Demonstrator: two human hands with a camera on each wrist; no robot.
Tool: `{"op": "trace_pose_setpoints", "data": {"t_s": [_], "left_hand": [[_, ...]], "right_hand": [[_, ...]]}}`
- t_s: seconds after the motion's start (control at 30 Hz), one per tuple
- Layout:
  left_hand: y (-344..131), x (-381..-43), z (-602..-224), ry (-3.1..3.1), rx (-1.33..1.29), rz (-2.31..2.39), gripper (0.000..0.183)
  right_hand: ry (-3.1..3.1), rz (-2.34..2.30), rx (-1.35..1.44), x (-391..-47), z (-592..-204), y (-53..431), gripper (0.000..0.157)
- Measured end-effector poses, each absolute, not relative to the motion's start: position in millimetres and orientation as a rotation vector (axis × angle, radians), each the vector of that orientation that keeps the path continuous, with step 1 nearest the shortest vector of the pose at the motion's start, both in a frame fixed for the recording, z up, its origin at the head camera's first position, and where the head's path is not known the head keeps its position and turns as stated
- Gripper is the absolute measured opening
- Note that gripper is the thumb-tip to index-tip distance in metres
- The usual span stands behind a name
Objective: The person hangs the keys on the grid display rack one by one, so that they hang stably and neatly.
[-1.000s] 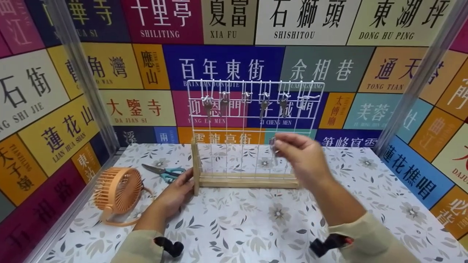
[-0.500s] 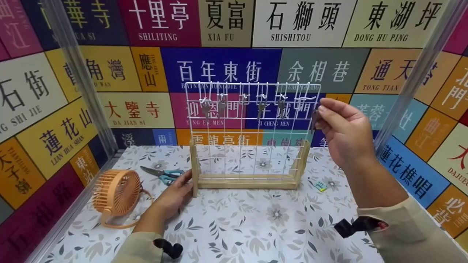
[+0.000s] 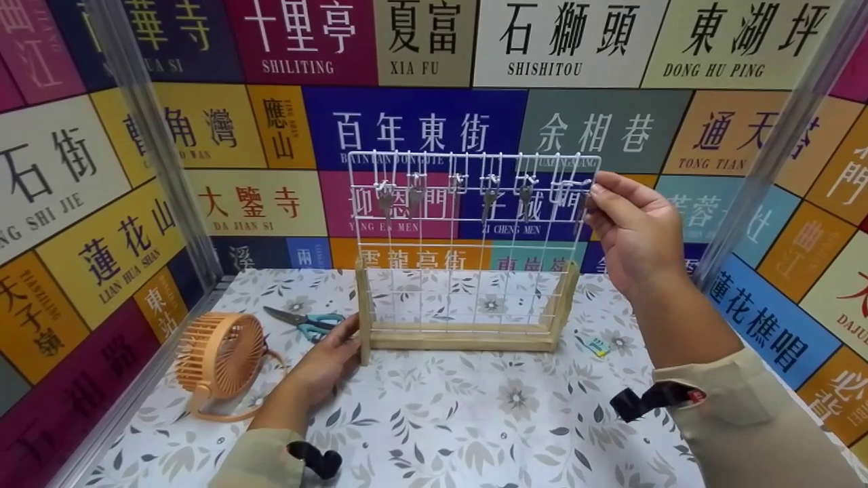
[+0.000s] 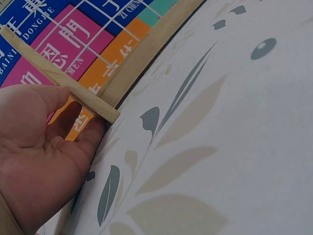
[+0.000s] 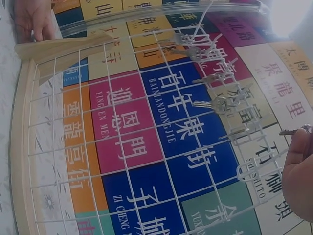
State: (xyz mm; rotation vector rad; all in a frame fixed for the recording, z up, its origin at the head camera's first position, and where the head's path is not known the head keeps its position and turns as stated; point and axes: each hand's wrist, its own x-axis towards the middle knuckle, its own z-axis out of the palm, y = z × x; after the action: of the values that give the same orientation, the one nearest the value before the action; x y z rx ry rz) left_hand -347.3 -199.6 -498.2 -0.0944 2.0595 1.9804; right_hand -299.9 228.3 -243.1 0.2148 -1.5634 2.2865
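Observation:
A white wire grid rack (image 3: 468, 219) stands upright in a wooden stand (image 3: 461, 341) on the table. Several hooks hang in a row near its top, and silver keys (image 3: 489, 198) dangle from them. The rightmost hook (image 3: 566, 184) bears no key. My right hand (image 3: 641, 237) pinches a key (image 5: 287, 132) between thumb and fingertips, beside that hook at the rack's right edge. Whether key and hook touch, I cannot tell. Low on the left, my left hand (image 3: 324, 369) holds the stand's left wooden post (image 4: 73, 88), thumb in front and fingers behind.
Blue-handled scissors (image 3: 308, 322) lie behind my left hand. An orange desk fan (image 3: 220, 352) stands at the left. A small green and yellow packet (image 3: 597, 347) lies right of the stand. Colourful sign-printed walls (image 3: 413, 122) enclose the flower-patterned table (image 3: 434, 420).
My right hand has carried the key up and right from in front of the grid to the rightmost hook, then slightly left. The packet has come into sight. My left hand stays on the post.

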Motion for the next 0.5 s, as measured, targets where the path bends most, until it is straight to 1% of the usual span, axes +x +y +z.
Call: {"op": "trace_pose_setpoints", "data": {"t_s": [0.1,0.33,0.5], "left_hand": [[-199.5,-347.4,-499.0,2.045,-0.101,1.998,0.056],[-196.7,-349.0,-503.6,1.976,0.058,2.131,0.059],[-197.5,-349.8,-503.1,2.011,-0.013,2.083,0.058]], "right_hand": [[-1.565,2.284,0.208,-303.4,-244.1,229.5,0.041],[-1.498,2.338,0.254,-312.8,-248.9,232.6,0.035],[-1.485,2.366,0.22,-315.2,-260.1,236.5,0.034]]}}
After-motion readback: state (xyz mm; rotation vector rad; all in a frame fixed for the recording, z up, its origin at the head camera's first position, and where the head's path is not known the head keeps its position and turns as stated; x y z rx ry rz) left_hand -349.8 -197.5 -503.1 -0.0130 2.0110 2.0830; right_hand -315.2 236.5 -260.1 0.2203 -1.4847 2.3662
